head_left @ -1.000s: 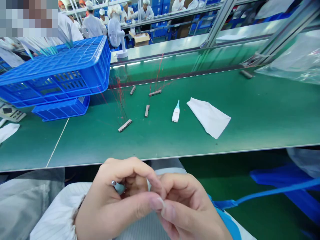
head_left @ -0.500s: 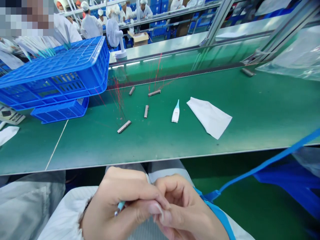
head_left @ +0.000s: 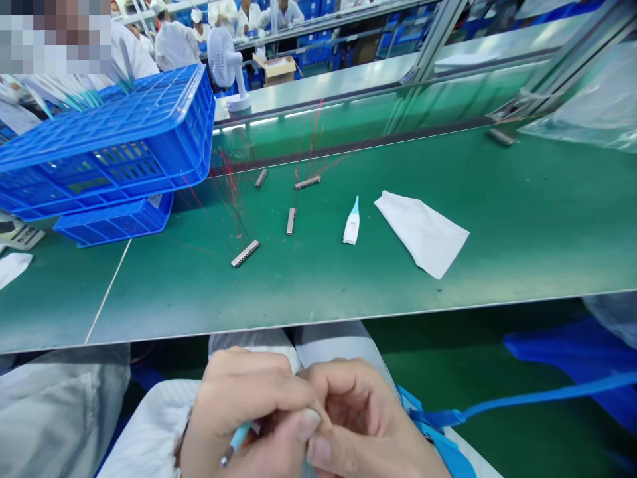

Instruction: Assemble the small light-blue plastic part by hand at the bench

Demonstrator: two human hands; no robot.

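Note:
My left hand (head_left: 253, 405) is closed around a digital thermometer (head_left: 239, 439). Its light blue probe with a metal tip pokes out at the lower left; the body is hidden in the fingers. Pressed against the left fingertips, my right hand (head_left: 365, 415) is closed in a pinch, and what lies between its fingers is hidden. Both hands are above my lap, in front of the table edge. On the green table (head_left: 308, 289) lies a white thermometer piece with a light blue tip (head_left: 352, 222), beside a white cloth or paper sheet (head_left: 423, 232).
Several small dark grey strips (head_left: 245, 253) lie about the table, near thin red wires or lines. A blue crate (head_left: 164, 133) rests on a smaller blue bin (head_left: 114, 222) at the left. A blue cord (head_left: 537, 398) runs right from my right wrist. Co-workers sit behind a fan (head_left: 221, 60).
Both hands sit slightly lower, still together, and the thermometer's probe tip has shifted down and left. The blue cord hangs lower at the right. The view has shifted slightly.

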